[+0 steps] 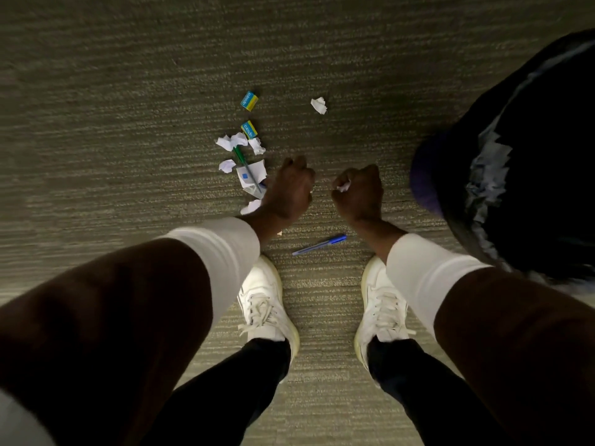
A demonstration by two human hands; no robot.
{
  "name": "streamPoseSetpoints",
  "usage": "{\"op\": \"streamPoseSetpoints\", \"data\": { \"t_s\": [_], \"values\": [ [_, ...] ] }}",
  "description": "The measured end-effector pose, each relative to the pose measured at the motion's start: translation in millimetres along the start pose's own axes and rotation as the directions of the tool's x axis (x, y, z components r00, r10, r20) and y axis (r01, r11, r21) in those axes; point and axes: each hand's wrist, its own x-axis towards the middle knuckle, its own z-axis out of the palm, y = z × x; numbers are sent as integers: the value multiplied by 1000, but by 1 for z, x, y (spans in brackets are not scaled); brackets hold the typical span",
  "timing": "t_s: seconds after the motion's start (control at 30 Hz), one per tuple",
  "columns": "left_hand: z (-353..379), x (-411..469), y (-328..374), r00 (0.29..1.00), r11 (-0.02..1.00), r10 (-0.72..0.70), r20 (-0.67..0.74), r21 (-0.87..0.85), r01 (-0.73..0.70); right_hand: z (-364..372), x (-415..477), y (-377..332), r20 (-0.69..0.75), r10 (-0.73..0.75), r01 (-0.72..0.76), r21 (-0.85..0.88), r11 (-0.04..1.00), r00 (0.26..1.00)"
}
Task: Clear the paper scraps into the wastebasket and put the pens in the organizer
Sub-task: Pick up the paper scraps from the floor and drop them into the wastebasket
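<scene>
Several crumpled white paper scraps [240, 141] lie on the carpet, with one more scrap [318, 105] apart to the right. A green pen [245, 165] lies among them across a folded paper [254, 175]. A blue pen [320, 244] rests near my shoes. My left hand [288, 189] hangs curled beside the scrap pile; what it holds is hidden. My right hand [359, 191] is closed on a white paper scrap [344, 186]. The black wastebasket [521, 162] with a dark liner stands at the right, paper scraps inside.
Two small blue-and-yellow boxes [250, 100] [249, 129] lie on the carpet beyond the scraps. My white shoes [267, 304] stand just behind the blue pen. No organizer is in view. Grey-green carpet [128, 91] stretches all around.
</scene>
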Motion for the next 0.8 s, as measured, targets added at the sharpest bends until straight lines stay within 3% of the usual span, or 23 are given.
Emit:
{"op": "streamPoseSetpoints", "data": {
  "t_s": [0.23, 0.37, 0.53, 0.8],
  "values": [
    [-77, -44, 87, 966, 877, -249, -74, -440, 193, -81, -63, -22, 1, -80, 80, -32, 996, 997],
    [-112, -70, 121, 934, 809, -350, -66, -524, 266, -148, -99, -33, -5, -100, 100, -10, 995, 995],
    [-139, -89, 174, 931, 806, -294, -218, -579, 119, -234, -131, -20, -125, -111, 113, 6, 994, 986],
    [-151, -68, 254, 971, 841, -140, -195, -541, 12, -306, -108, 42, -209, 59, -62, -9, 998, 976]
  ]
}}
